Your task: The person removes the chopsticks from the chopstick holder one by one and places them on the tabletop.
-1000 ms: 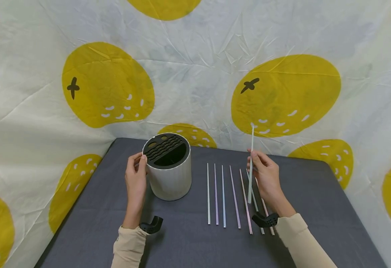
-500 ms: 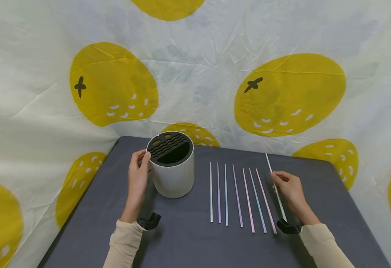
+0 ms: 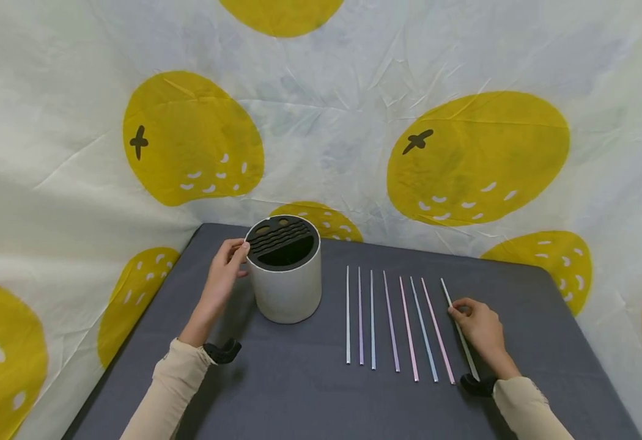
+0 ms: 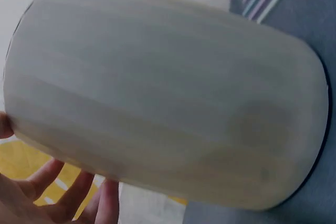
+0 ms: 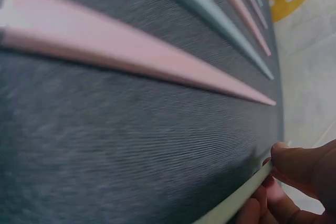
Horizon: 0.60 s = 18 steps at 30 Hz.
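In the head view, a white round utensil holder [image 3: 288, 293] with a black slotted top [image 3: 266, 241] stands upright at the left of the table. My left hand [image 3: 224, 269] has its thumb at the holder's left rim; in the left wrist view its spread fingers [image 4: 73, 195] reach the holder's side. My right hand [image 3: 479, 330] pinches a pale green chopstick [image 3: 466, 354] between thumb and fingertips, close over the cloth at the right end of a row. A pink chopstick [image 3: 438, 333] and a blue chopstick [image 3: 424, 330] lie just left of it.
Further left in the row lie another pink chopstick [image 3: 408, 330], a lilac chopstick [image 3: 391, 322] and several more pastel ones, spaced apart and roughly parallel. Dark grey cloth [image 3: 310, 397] covers the table. A white curtain [image 3: 326, 153] with yellow fruit print hangs behind and at the sides.
My right hand has carried the pale green chopstick from above the row, upright, rightward and down beside the last pink one. My left forearm has swung left while its fingers stay at the holder.
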Each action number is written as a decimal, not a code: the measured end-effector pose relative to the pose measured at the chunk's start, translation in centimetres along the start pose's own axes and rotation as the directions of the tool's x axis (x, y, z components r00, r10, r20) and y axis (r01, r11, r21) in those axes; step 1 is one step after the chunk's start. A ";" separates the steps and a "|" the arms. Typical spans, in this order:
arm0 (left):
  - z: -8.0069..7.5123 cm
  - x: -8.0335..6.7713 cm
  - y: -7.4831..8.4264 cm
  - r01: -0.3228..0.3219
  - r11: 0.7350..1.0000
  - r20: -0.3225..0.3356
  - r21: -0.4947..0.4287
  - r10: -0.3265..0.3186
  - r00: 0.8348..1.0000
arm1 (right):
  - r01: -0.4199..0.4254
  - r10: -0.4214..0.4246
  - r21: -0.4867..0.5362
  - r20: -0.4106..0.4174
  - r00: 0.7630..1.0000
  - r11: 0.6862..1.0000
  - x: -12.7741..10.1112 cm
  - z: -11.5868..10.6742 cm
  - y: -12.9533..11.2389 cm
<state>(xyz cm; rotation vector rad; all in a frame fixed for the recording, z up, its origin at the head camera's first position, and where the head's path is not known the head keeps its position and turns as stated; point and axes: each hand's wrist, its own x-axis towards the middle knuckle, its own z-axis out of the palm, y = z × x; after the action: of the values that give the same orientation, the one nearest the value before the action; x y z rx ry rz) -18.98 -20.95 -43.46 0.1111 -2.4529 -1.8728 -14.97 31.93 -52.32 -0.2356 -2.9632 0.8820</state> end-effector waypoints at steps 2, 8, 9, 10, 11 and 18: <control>-0.4 0.4 0.0 -0.001 1.000 0.044 0.015 0.001 0.999 | -0.002 0.002 -0.009 0.002 1.000 1.000 -0.2 0.3 0.2; -1.2 1.8 0.3 -0.001 0.999 0.148 0.035 -0.004 0.989 | -0.002 0.002 -0.006 -0.032 0.999 1.000 -0.7 0.4 0.2; -1.4 2.0 0.3 0.001 0.999 0.158 0.038 -0.007 0.987 | 0.002 -0.002 -0.002 -0.032 0.999 1.000 -0.7 0.4 0.2; -1.6 2.1 0.4 0.003 0.999 0.170 0.040 -0.009 0.985 | 0.006 -0.006 0.001 -0.031 0.999 1.000 -0.7 0.4 0.1; -1.8 2.1 0.4 0.003 0.999 0.182 0.046 -0.012 0.983 | 0.005 -0.005 0.006 -0.025 1.000 1.000 -0.7 0.3 0.1; -3.3 1.6 0.3 -0.029 0.998 0.238 0.048 0.017 0.971 | 0.063 -0.063 0.099 -0.005 0.998 0.993 -1.7 -1.4 1.2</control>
<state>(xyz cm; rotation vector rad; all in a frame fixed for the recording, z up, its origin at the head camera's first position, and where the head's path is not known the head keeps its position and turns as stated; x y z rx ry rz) -20.30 -24.23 -42.34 -0.1477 -2.6415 -1.9159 -13.05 33.41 -51.75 -0.1379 -2.8969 1.0174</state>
